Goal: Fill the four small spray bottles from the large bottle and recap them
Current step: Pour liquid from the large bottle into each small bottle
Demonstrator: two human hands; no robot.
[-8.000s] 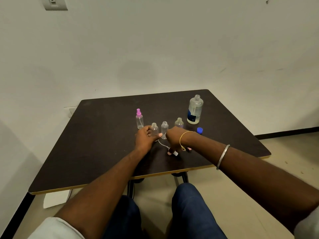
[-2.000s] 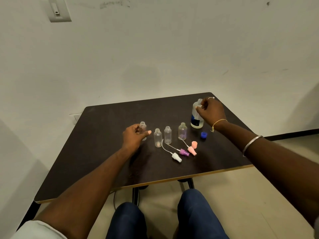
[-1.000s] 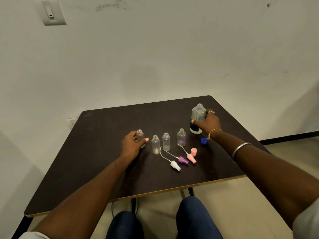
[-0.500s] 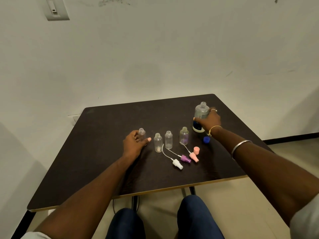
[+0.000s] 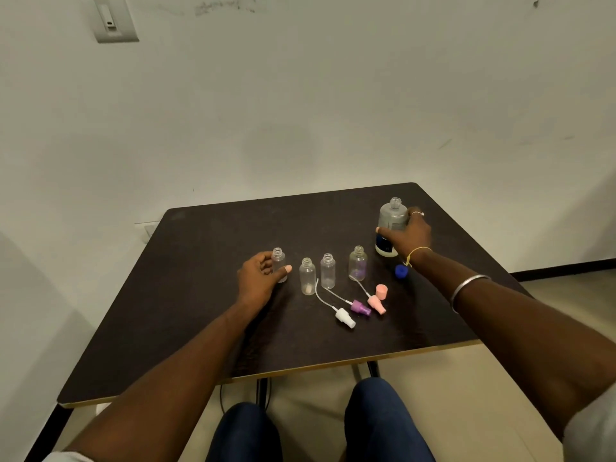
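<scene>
**Pour target lies left**

Your right hand (image 5: pixel 408 236) is wrapping the upright, uncapped large bottle (image 5: pixel 392 216) at far right. Your left hand (image 5: pixel 258 278) is gripping the leftmost small bottle (image 5: pixel 278 260), standing well leftward, mouth up.

Plastic on a matt, dark table (image 5: pixel 206 295).
We see small bottles (image 5: pixel 327 271) of clear, smooth plastic; the big bottle (image 5: pixel 393 215) at two o'clock looks the same; the sprayers (image 5: pixel 360 306) at five o'clock are matt plastic; the bangle (image 5: pixel 466 285) is shiny metal.
</scene>
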